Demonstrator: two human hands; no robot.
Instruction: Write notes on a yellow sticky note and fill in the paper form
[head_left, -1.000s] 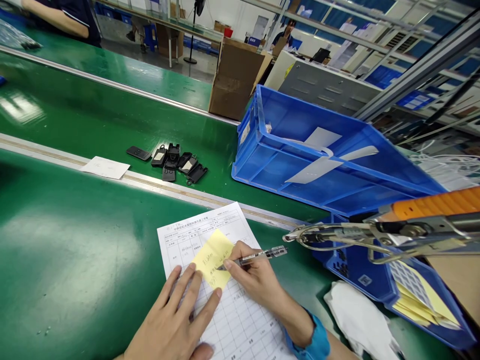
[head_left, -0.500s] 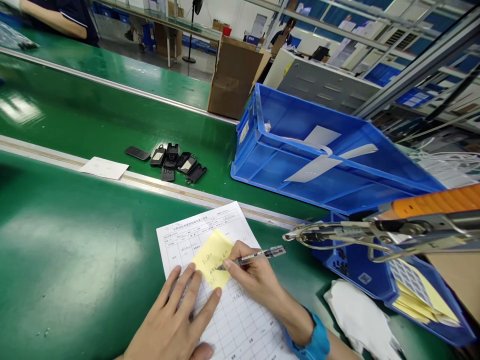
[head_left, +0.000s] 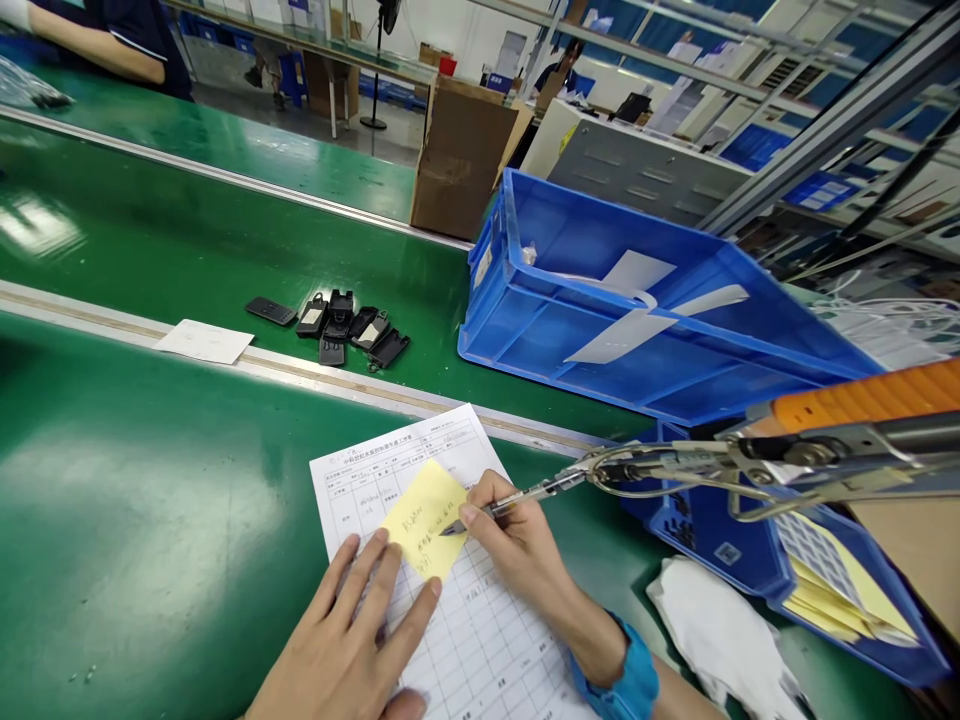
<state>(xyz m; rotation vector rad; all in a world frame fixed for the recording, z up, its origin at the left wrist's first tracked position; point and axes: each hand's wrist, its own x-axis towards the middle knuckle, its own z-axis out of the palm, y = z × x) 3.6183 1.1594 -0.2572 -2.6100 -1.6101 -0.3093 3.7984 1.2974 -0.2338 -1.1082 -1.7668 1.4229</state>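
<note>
Fig.: Writing on a note at a conveyor-line workstation, head view. Right hand [head_left: 517,545] clenched around a pen [head_left: 510,503], tip touching the yellow sticky note [head_left: 424,520]. Vs. 1 s ago, the tip sits slightly further right on the note and the barrel leans more steeply toward the far right, so writing appears to be mid-line, not finished. Left hand [head_left: 352,640] released, holding nothing: palm and spread fingers pressed flat on the printed form [head_left: 480,640], fingertips touching the note's near-left edge; unchanged since then. The note lies on the form, which lies on the green surface [head_left: 150,520], near centre. Beyond the metal rail, on the belt: 1 cluster of small black plastic parts [head_left: 341,325], with a white paper slip [head_left: 204,342] to the left on the rail. Right: large blue crate [head_left: 525,330], orange-handled tool [head_left: 840,445] hanging in front, a smaller blue bin [head_left: 720,545] w/ label sheets, and a white cloth [head_left: 720,640]. Far left: another person's arm [head_left: 97,45].
</note>
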